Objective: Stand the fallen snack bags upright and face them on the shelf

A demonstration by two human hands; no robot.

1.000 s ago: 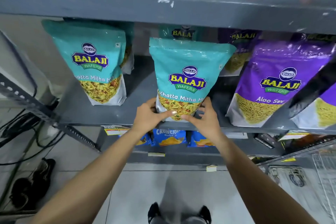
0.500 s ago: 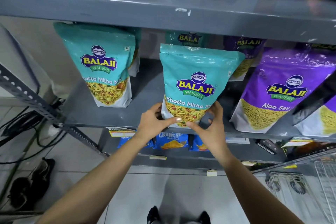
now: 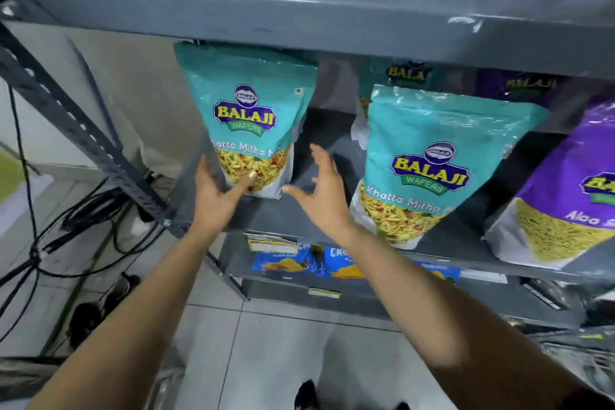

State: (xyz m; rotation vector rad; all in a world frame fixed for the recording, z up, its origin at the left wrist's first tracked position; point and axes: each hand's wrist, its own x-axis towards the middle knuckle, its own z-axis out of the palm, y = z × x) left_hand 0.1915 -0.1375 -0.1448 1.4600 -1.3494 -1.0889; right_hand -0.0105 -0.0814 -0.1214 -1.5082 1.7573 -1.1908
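Observation:
Two teal Balaji Khatta Mitha bags stand upright on the grey shelf (image 3: 273,220). The left teal bag (image 3: 249,116) stands at the shelf's left end. My left hand (image 3: 219,191) touches its lower left corner, thumb across the bag's clear window, fingers behind its edge. My right hand (image 3: 321,190) hovers open just right of that bag, fingers spread, touching nothing. The middle teal bag (image 3: 432,156) stands free at the shelf front. A purple Aloo Sev bag (image 3: 565,196) stands upright to its right. More teal and purple bags stand behind them.
The upper shelf board (image 3: 299,10) overhangs the bag tops. A slotted metal upright (image 3: 83,140) slants at the left. Black cables (image 3: 66,226) lie on the tiled floor. Blue snack packs (image 3: 286,260) sit on the lower shelf.
Both hands have let go of the middle teal bag and moved left to the left teal bag. The view has swung left as well.

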